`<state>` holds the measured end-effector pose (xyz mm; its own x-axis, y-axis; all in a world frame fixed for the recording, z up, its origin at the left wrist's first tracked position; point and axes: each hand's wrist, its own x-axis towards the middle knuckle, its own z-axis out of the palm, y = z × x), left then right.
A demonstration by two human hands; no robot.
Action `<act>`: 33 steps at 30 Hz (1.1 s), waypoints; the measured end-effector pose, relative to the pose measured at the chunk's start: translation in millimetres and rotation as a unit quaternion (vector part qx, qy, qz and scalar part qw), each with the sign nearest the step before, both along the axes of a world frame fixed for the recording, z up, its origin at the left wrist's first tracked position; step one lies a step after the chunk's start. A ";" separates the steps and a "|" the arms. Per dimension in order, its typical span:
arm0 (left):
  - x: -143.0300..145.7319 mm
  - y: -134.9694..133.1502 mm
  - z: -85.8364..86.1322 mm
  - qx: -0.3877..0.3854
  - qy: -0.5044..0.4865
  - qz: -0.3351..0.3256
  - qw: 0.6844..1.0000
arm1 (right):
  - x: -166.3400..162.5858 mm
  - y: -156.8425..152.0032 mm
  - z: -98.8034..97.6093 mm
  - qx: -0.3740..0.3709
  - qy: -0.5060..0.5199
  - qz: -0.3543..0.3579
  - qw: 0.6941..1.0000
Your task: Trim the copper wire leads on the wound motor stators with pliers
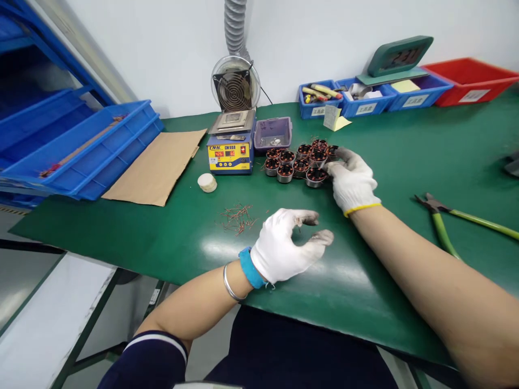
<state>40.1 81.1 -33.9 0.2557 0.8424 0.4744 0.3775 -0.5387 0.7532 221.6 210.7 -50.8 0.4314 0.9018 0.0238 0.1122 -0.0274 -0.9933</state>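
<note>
Several copper-wound motor stators (285,173) with metal rims stand in a close cluster on the green table, some resting on top of others. At the right end of the cluster, my right hand (354,181), in a white glove with dark fingertips, has its thumb and fingers closed around a stator (332,152), which they partly hide. My left hand (286,244), gloved too, hovers nearer the front edge. Its thumb and fingers are apart with nothing between them. Left of it lies a small heap of cut copper wire pieces (238,218).
Behind the heap stand a CM 550 heating unit (230,156), a purple bin (292,132) and a round pale stack (207,182). Green-handled cutters (438,208) lie at right. Cardboard (158,162), blue trays (117,146), tool boxes (318,111) and a red bin (466,81) line the sides and back.
</note>
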 end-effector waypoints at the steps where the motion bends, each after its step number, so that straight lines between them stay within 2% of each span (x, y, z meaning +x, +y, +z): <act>1: -0.6 1.6 1.0 -0.043 0.019 0.017 0.999 | 1.3 -12.0 2.0 -0.004 0.032 0.023 0.999; 4: -1.5 6.4 3.5 -0.155 0.106 0.035 0.982 | 9.6 -61.1 4.7 -0.028 0.109 0.098 0.989; 7: 0.9 9.7 1.0 -0.193 0.184 -0.014 0.964 | 16.6 -107.0 5.4 -0.062 0.144 0.147 0.977; 9: 4.0 11.2 -3.2 -0.200 0.209 -0.062 0.955 | 18.3 -126.0 6.0 -0.087 0.152 0.174 0.969; 11: 7.1 12.3 -7.5 -0.203 0.227 -0.105 0.947 | 18.7 -135.0 7.3 -0.105 0.139 0.201 0.964; 14: 10.1 12.8 -10.9 -0.205 0.231 -0.142 0.940 | 19.4 -136.8 11.0 -0.096 0.062 0.238 0.964; 18: 13.7 9.8 -11.1 -0.205 0.195 -0.143 0.949 | 19.6 -137.2 18.2 -0.078 -0.038 0.244 0.966; 21: 17.1 7.0 -11.7 -0.199 0.208 -0.142 0.947 | 20.9 -146.3 23.1 -0.060 -0.100 0.226 0.967; 23: 18.3 6.9 -12.4 -0.179 0.232 -0.148 0.944 | 24.0 -156.6 25.6 -0.035 -0.168 0.232 0.957; 25: 18.6 8.4 -13.2 -0.153 0.256 -0.146 0.943 | 27.4 -167.6 27.7 0.025 -0.267 0.279 0.922; 26: 18.6 9.4 -13.7 -0.141 0.262 -0.140 0.944 | 28.7 -172.3 28.7 0.078 -0.322 0.312 0.890; 28: 19.1 11.1 -15.7 -0.116 0.263 -0.126 0.950 | 29.5 -179.1 30.2 0.203 -0.413 0.367 0.808; 30: 20.2 12.3 -18.9 -0.086 0.258 -0.117 0.955 | 29.5 -182.3 30.3 0.285 -0.460 0.401 0.739; 31: 20.7 12.8 -20.6 -0.073 0.260 -0.113 0.956 | 30.2 -182.8 29.6 0.298 -0.461 0.414 0.726; 32: 20.6 13.4 -22.0 -0.066 0.265 -0.107 0.956 | 31.8 -182.8 28.3 0.289 -0.448 0.426 0.731; 33: 19.9 14.2 -22.7 -0.065 0.272 -0.099 0.955 | 34.3 -182.2 26.5 0.262 -0.424 0.417 0.760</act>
